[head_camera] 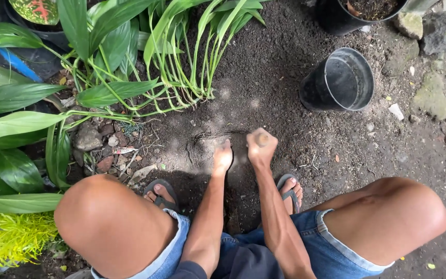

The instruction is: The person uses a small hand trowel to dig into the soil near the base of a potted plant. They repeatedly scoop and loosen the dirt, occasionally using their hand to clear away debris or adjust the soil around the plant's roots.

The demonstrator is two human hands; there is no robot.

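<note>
A person squats over dark, crumbly garden soil [264,88], bare knees spread wide and denim shorts showing at the bottom of the view, each foot in a dark flip-flop sandal. The right hand [260,147] is closed in a fist, its grip pressed tight around a pale wooden tool handle [262,138] whose rounded end sticks up out of the fist; the tool's working end is hidden. The left hand [223,157] rests just beside it, fingers pressed together and pointing down into the loosened patch of soil, holding nothing that can be seen. Well apart, to the upper right, an empty black plastic nursery pot [339,81] lies tipped on its side. Long green strap-leaved plants [181,57] grow to the upper left, with grey stones near their base
</note>
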